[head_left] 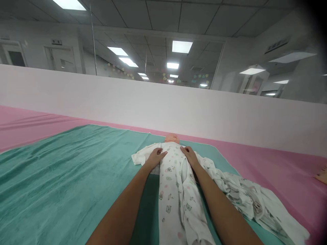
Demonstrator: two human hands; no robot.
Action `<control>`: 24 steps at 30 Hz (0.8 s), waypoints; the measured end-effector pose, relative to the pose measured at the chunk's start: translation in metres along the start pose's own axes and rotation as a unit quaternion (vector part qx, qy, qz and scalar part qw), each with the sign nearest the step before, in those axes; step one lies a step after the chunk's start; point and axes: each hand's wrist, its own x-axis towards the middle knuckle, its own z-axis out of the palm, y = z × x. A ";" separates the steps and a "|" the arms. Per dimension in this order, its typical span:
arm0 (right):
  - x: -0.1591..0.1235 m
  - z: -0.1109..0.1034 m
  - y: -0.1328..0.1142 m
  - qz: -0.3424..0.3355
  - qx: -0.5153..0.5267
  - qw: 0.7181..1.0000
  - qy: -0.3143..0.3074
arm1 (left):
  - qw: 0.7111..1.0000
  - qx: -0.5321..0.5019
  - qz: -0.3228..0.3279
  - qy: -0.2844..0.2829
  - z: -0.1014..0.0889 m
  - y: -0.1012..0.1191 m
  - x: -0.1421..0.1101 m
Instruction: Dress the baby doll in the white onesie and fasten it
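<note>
A baby doll [171, 138] lies on its back on a teal towel [63, 177], dressed in a white printed romper [173, 183]. My left hand [156, 157] rests on the romper at the doll's shoulder, fingers curled over the fabric beside the spread sleeve. My right hand [189, 155] lies on the other side of the chest, fingers pressed on the cloth near the collar. Both forearms run along the doll's body. Only the top of the doll's head shows past the garment.
A second white printed cloth [255, 200] lies crumpled on the towel's right side. Under the towel is a pink sheet [281, 170]. A low white wall [178, 109] with glass above it stands behind. A small tan object [322, 175] sits at the right edge.
</note>
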 end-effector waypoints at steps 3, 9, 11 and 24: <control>-0.004 -0.007 0.007 0.002 0.008 1.000 -0.013 | 1.000 -0.008 -0.005 -0.005 0.000 0.006 -0.003; -0.015 -0.012 0.006 0.015 0.055 0.997 -0.046 | 0.998 0.039 -0.012 -0.050 -0.002 0.013 -0.010; -0.022 -0.019 0.006 0.028 0.107 0.990 -0.087 | 0.995 0.041 -0.006 -0.093 -0.008 0.014 -0.014; -0.069 -0.058 0.013 0.001 0.028 0.969 -0.244 | 0.952 0.199 0.016 -0.231 -0.039 0.035 -0.073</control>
